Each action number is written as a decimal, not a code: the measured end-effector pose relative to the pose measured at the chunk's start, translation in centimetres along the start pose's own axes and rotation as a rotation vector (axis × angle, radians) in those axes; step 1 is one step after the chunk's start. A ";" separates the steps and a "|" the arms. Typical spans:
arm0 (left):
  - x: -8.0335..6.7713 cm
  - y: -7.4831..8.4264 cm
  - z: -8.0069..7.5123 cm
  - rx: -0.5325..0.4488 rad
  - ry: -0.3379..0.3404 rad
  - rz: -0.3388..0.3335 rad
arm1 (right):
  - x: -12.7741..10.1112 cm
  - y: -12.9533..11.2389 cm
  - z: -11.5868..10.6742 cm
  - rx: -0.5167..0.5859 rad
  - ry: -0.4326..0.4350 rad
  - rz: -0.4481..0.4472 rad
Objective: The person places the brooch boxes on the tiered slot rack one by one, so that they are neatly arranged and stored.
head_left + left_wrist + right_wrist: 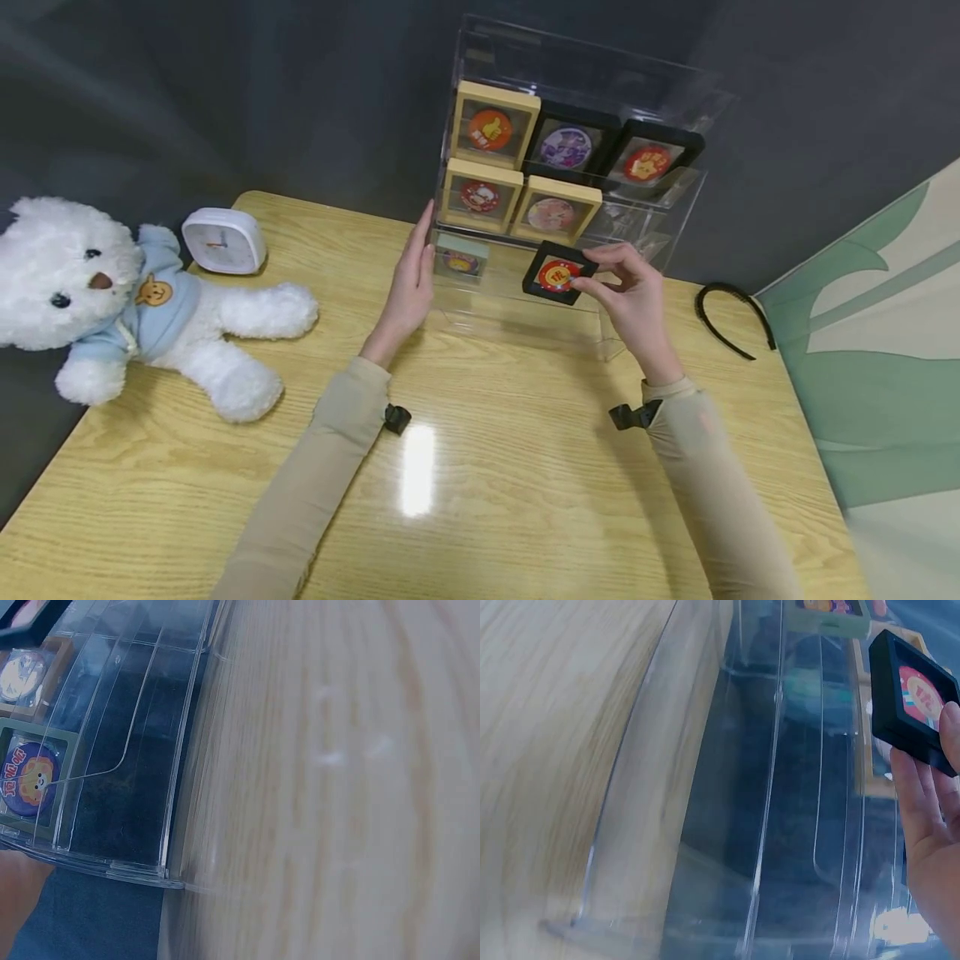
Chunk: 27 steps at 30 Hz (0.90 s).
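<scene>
A clear acrylic display stand (660, 208) (780, 825) (150, 750) with stepped tiers stands at the back of the wooden table. It holds several framed badges in tan and black frames, and a green-framed badge (460, 260) (26, 780) on the lowest tier. My left hand (411, 283) lies flat with straight fingers against the stand's left side. My right hand (626, 287) pinches a black frame with a red and yellow badge (559, 273) (915, 697) at the stand's lower front, tilted.
A white teddy bear in a blue shirt (112, 300) lies at the table's left. A small white clock (223, 240) stands behind it. A black headband (731, 317) lies at the right. The wooden table (480, 500) stretches out in front of the stand.
</scene>
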<state>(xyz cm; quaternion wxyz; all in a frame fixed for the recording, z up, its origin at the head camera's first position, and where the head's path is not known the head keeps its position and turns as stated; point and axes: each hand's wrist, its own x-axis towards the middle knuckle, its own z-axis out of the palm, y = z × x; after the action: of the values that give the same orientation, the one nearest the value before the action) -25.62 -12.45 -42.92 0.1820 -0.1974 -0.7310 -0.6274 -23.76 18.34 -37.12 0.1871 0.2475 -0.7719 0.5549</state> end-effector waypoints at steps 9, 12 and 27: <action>0.0 -0.2 0.1 0.012 -0.002 0.002 | 1.4 0.3 2.2 0.029 0.019 -0.037; 0.0 -0.3 0.0 0.017 -0.001 0.002 | 1.7 0.6 2.8 0.038 0.034 -0.042; 0.1 -0.4 0.0 0.033 0.001 0.011 | 1.9 2.2 4.6 0.009 -0.024 -0.066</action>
<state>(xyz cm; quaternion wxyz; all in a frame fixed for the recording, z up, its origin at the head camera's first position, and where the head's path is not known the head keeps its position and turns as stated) -25.91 -12.49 -43.23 0.1891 -0.1979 -0.7399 -0.6144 -26.69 14.21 -39.17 0.1948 0.2802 -0.7630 0.5490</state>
